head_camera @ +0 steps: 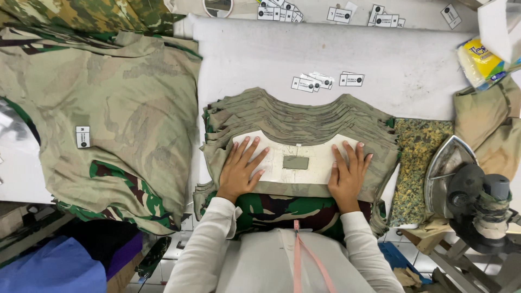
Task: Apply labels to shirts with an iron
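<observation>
Here, seen from above, a wide work table (336,54) padded with pale grey cloth fills most of the view, and below its near edge there is a white tiled floor (182,244). At the middle of the near edge lies a stack of camouflage shirts (304,116), inside out, their curved necklines fanned toward the far edge like steps. A white, flat cardboard template (296,154) with a rectangular cut-out lies on the top shirt, just under the neckline. The left hand (239,171) rests flat on the template's left end, fingers spread apart and gripping nothing; the right hand (347,173) lies flat on its right end, fingers straight and slightly apart, also holding nothing. Both arms wear white long sleeves, and a pink measuring tape (304,255) hangs down the person's front. Toward the left edge sprawls a loose, crumpled pile of camouflage shirts (108,108) in faded olive and tan, with one small white size label (82,137) on it. More small white labels (317,81) are scattered beyond the stack, and others (336,13) line the far edge. Beside the stack's right side is a mottled yellow-green pad (418,163), and a heavy steam iron (461,184) with a shiny metal soleplate stands tilted at the right edge. A yellow packet (480,62) sits near the far right corner.
</observation>
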